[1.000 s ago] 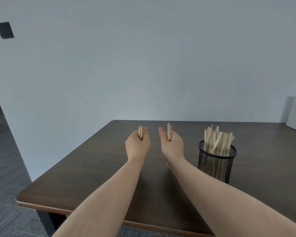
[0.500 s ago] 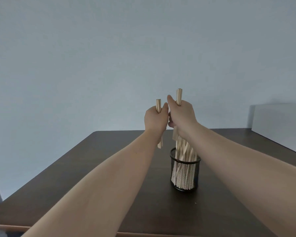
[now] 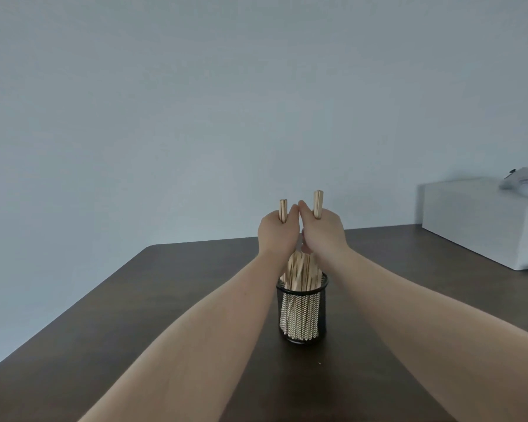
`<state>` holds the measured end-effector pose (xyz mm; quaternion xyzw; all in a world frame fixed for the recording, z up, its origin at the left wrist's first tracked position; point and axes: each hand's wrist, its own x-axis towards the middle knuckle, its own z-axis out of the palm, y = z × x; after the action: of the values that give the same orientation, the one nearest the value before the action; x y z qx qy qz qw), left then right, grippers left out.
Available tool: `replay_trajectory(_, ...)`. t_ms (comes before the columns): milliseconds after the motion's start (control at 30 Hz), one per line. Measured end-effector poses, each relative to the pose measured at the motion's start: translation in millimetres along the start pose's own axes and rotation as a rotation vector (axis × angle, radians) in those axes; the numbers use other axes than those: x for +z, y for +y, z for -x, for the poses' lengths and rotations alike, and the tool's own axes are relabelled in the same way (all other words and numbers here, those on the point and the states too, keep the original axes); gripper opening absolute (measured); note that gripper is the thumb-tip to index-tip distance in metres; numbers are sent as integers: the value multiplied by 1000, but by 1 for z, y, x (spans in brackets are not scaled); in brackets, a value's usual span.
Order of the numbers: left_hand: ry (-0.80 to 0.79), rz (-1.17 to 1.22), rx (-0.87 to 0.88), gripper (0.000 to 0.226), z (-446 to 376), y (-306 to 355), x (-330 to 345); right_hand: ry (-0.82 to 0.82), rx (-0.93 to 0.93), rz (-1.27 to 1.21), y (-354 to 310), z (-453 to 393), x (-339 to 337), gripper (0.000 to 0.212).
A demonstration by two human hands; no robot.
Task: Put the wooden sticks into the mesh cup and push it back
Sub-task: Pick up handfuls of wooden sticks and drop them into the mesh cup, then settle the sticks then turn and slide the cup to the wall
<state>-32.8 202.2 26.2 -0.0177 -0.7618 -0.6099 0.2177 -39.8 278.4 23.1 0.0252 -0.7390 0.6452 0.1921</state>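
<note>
Above the stick-filled mesh cup (image 3: 302, 312) on the dark counter (image 3: 134, 315), the left hand (image 3: 275, 233) and right hand (image 3: 322, 231) each grip upright wooden sticks (image 3: 318, 203), thumbs touching.

The mesh cup (image 3: 301, 312) stands on the table (image 3: 134, 324), near its middle, with wooden sticks (image 3: 299, 269) upright in it. Directly above the cup, at its 12 o'clock, the left hand (image 3: 275, 236) and right hand (image 3: 322, 234) sit side by side, thumbs touching, each with sticks poking out on top. A box (image 3: 482, 220) rests on the table at the cup's 2 o'clock, well apart.
</note>
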Motion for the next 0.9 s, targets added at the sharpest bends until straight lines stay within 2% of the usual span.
replay_trajectory(200, 29, -33, 32, 48, -4, -6, 1, 36, -54, 18, 3, -1, 3, 41)
replay_trajectory(367, 44, -36, 58, 30, -7, -11, 3, 72, -108, 119, 10, -7, -2, 31)
replay_trajectory(533, 111, -52, 92, 25, -12, -10, -4, 39, -136, 168, 9, -9, -9, 36)
replay_trajectory(633, 193, -80, 81, 23, -20, -12, -26, -40, -145, 189, 6, -3, -21, 39)
replay_trajectory(733, 242, -130, 34, 24, -27, -23, -56, -203, -145, 240, 14, 4, -34, 43)
replay_trajectory(900, 316, -202, -55, 26, -24, -52, -103, -372, -106, 313, 29, 15, -38, 61)
